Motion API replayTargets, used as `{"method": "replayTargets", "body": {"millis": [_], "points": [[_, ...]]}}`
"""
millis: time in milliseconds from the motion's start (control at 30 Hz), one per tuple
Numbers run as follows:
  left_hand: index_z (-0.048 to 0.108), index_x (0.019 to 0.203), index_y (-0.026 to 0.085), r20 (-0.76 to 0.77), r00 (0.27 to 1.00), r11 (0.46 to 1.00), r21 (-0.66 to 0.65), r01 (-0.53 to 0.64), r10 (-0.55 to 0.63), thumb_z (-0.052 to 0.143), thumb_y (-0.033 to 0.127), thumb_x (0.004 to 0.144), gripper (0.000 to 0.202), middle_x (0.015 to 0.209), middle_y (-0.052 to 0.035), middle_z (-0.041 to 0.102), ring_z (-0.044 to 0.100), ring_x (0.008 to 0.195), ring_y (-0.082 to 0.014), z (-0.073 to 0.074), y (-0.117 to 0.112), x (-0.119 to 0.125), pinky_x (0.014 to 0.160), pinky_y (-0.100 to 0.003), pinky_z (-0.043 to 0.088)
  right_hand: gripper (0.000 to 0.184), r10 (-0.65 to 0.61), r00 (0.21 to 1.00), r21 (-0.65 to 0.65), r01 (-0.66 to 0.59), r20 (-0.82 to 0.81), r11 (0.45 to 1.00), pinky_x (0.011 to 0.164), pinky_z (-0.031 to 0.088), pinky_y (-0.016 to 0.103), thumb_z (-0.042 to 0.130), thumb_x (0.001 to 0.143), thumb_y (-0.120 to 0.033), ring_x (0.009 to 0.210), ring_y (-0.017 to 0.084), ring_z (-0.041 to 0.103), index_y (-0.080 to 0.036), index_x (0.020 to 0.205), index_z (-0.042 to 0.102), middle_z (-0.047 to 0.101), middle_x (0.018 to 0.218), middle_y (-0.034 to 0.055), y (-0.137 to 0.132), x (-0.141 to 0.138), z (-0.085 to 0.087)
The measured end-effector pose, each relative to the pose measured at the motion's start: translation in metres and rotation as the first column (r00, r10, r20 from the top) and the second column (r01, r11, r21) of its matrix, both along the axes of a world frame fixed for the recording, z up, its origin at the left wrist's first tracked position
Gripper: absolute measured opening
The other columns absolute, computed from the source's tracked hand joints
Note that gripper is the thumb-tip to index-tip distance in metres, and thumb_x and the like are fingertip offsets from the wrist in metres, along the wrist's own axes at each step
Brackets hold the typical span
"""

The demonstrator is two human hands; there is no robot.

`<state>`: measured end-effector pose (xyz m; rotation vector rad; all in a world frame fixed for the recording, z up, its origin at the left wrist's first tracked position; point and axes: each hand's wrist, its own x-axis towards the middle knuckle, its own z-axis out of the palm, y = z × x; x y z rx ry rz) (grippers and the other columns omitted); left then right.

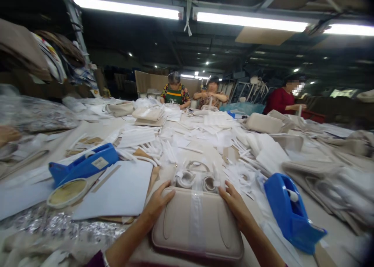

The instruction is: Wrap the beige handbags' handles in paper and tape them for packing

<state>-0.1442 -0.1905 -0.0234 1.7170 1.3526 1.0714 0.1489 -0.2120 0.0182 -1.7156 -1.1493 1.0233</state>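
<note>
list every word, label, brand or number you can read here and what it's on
Nothing can be read with certainty.
Green apron: pale lettering, too small and blurred to read.
White label on the blue tape dispenser at picture left: markings too blurred to read.
Beige bag in front: no text visible on the side shown.

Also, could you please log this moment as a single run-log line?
left hand: at upper left of beige bag | right hand: at upper right | clear tape: down bag's middle | blue dispensers: one each side
</note>
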Motion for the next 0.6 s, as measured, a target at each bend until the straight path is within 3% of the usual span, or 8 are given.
{"method": "replayTargets", "body": {"millis": [133,300,467,533,600], "points": [[0.052,0.134,0.019,0.015,0.999,0.999,-0.041,0.032,-0.031,0.054,0.052,0.086,0.058,0.131,-0.0109,0.059,0.056,0.121,-0.0299,0.004,-0.025,-0.008,0.103,-0.050,0.046,0.100,0.010,1.000,-0.034,-0.009,0.016,0.999,0.101,0.043,0.040,0.055,0.068,-0.070,0.118,0.033,0.056,-0.010,0.145,0.034,0.044,0.142,0.0230,-0.010,-0.001,-0.010],[0.051,0.134,0.023,0.045,0.998,0.989,-0.137,0.046,-0.040,0.057,0.057,0.081,0.063,0.135,-0.0088,0.057,0.052,0.125,-0.0306,0.006,-0.045,-0.019,0.108,-0.051,0.040,0.080,0.045,0.997,0.065,-0.048,0.057,0.997,0.083,0.052,0.039,0.059,0.068,-0.063,0.094,0.030,0.067,-0.015,0.131,0.052,0.062,0.121,0.0177,-0.010,0.016,-0.027],[0.048,0.134,0.019,0.026,0.999,0.990,-0.136,0.039,-0.036,0.059,0.054,0.081,0.064,0.141,-0.0148,0.049,0.050,0.127,-0.0322,0.019,-0.017,-0.024,0.107,-0.052,0.040,0.045,-0.013,0.972,0.231,-0.044,0.237,0.972,0.078,0.049,0.036,0.058,0.072,-0.055,0.087,0.026,0.064,-0.020,0.099,0.067,0.069,0.100,0.0090,0.033,0.024,0.003],[0.049,0.131,0.019,0.005,1.000,0.995,-0.092,0.024,-0.024,0.059,0.048,0.082,0.058,0.140,-0.0144,0.049,0.051,0.125,-0.0306,0.028,0.002,-0.022,0.106,-0.051,0.041,0.036,0.034,0.987,0.261,-0.075,0.159,0.962,0.067,0.046,0.032,0.056,0.075,-0.054,0.071,0.021,0.061,-0.020,0.081,0.067,0.067,0.080,0.0054,0.056,0.022,0.010],[0.052,0.127,0.020,-0.019,0.999,1.000,-0.010,0.029,-0.029,0.060,0.039,0.082,0.049,0.136,-0.0134,0.052,0.053,0.123,-0.0286,0.037,0.017,-0.019,0.105,-0.050,0.043,0.035,0.052,0.998,0.275,-0.056,0.019,0.960,0.053,0.040,0.029,0.056,0.075,-0.055,0.055,0.017,0.052,-0.021,0.071,0.063,0.059,0.064,0.0015,0.072,0.019,0.003]]}}
